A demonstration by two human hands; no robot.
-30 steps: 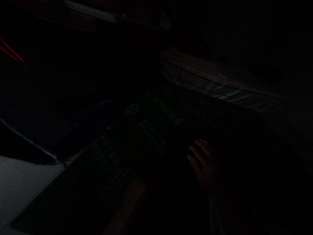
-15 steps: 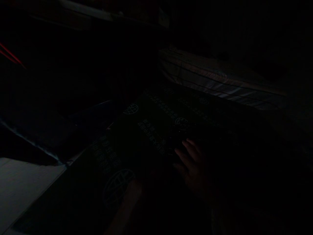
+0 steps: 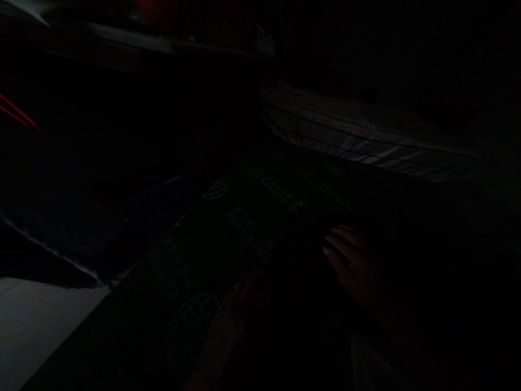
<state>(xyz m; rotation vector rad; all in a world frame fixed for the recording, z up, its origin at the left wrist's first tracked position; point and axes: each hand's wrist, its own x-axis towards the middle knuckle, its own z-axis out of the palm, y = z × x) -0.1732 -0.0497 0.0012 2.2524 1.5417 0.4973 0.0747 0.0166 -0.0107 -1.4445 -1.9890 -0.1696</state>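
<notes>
The view is very dark. A dark green sheet (image 3: 220, 233) printed with pale globes and lettering spreads beneath my hands. Over its right part lies a black item with small shiny spots (image 3: 291, 239); its kind and outline are lost in the dark. My right hand (image 3: 352, 258) rests on or just above the black area, fingers stretched out and slightly bent. Lower down, my left hand (image 3: 232, 315) reaches forward beside the large globe print, its dim fingers extended along the black item's near edge. I make out nothing held in either hand.
A plastic-wrapped bundle or pad (image 3: 350, 136) lies along the sheet's far side. At left are dark blue material (image 3: 154, 201), a red strip (image 3: 18, 111) and pale floor (image 3: 44, 320). A shelf-like edge (image 3: 130, 39) runs across the upper left.
My right hand has shifted to the right, away from the small globe print. My left hand has moved forward, its fingers now faintly showing. The view has tilted slightly.
</notes>
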